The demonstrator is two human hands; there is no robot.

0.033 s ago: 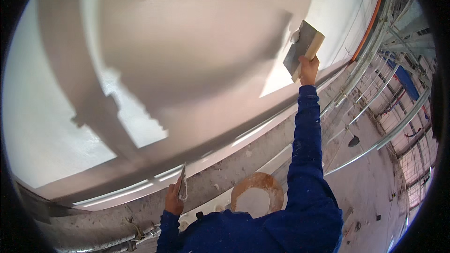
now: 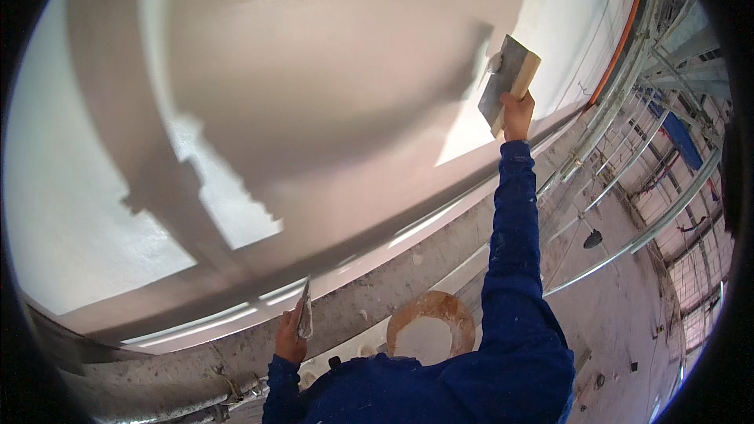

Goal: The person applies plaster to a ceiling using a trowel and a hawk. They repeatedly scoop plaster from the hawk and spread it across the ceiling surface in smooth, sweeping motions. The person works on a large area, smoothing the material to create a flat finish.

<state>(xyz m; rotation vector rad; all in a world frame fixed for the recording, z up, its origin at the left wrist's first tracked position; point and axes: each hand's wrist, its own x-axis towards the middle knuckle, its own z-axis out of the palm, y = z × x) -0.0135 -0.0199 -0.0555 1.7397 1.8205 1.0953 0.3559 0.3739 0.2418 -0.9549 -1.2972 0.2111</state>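
The right hand (image 2: pixel 517 115) is closed round the wooden back of a wide blade (image 2: pixel 503 80), apparently leaving its metal free toward the pale wall (image 2: pixel 345 71); contact is unclear. The left hand (image 2: pixel 290 338) clasps a smaller blade (image 2: pixel 306 312) low, left of a round container (image 2: pixel 402 325).

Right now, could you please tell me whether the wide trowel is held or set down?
Held: the right hand grips the wide trowel by its pale handle.

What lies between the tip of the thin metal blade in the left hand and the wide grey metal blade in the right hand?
In the head view, only smooth pale wall, mostly in shadow, with a bright patch beside the wide blade.
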